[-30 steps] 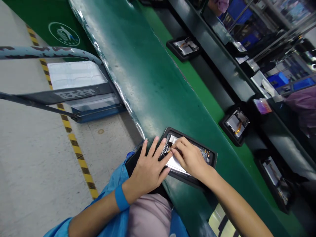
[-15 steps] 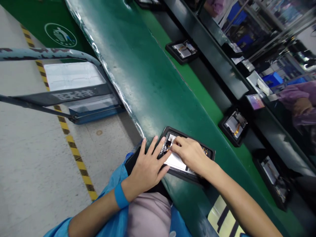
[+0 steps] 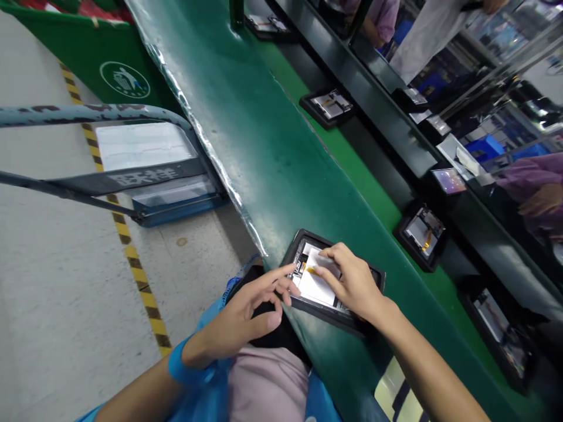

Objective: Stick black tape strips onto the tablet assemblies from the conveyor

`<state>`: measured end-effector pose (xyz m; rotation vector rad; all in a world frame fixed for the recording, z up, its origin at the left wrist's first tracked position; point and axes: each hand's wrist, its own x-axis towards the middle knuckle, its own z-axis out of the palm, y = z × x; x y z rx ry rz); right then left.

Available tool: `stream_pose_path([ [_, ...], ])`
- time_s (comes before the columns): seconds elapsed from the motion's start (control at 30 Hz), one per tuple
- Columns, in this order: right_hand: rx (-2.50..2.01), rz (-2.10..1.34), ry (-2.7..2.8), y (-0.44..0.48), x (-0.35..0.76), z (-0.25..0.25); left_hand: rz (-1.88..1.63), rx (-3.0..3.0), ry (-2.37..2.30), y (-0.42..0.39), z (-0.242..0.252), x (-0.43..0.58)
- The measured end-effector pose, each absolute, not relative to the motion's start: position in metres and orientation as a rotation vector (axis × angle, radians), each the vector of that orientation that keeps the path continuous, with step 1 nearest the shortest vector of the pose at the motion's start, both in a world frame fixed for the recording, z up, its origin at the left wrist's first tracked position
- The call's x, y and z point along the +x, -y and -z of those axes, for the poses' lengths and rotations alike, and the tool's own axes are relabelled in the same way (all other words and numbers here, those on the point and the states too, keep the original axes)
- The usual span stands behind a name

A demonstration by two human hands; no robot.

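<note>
Head view: hands [image 3: 352,281] on tray [image 3: 373,274]

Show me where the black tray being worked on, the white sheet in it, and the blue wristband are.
Tray [image 3: 321,311]: head view, near rim below the sheet.
White sheet [image 3: 315,286]: head view, its bare middle.
Wristband [image 3: 176,366]: head view, band on the left wrist.

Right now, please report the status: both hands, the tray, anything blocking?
Left hand open, fingertips at the tray near edge. Right hand pinching a white sheet on the device in the tray. Nothing blocks either hand.
</note>
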<state>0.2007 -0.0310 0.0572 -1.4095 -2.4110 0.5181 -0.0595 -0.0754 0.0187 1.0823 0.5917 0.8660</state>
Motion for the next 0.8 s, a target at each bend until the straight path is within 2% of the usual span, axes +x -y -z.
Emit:
stream_pose_path([
  [0.23,-1.177,-0.763,2.209,0.045,0.179,-0.074,-0.731,0.624,-0.249,0.068,-0.016,-0.058],
  [0.43,-1.224,-1.077,1.889,0.05,0.15,-0.065,-0.949,0.372,0.047,0.078,-0.012,-0.047],
  [0.57,-1.245,-1.309,1.613,0.05,0.127,-0.061,-1.03,0.361,0.162,0.08,-0.011,-0.036],
  [0.8,-1.247,-1.408,1.468,0.044,0.113,-0.064,-1.041,0.545,0.067,0.076,0.0,-0.037],
])
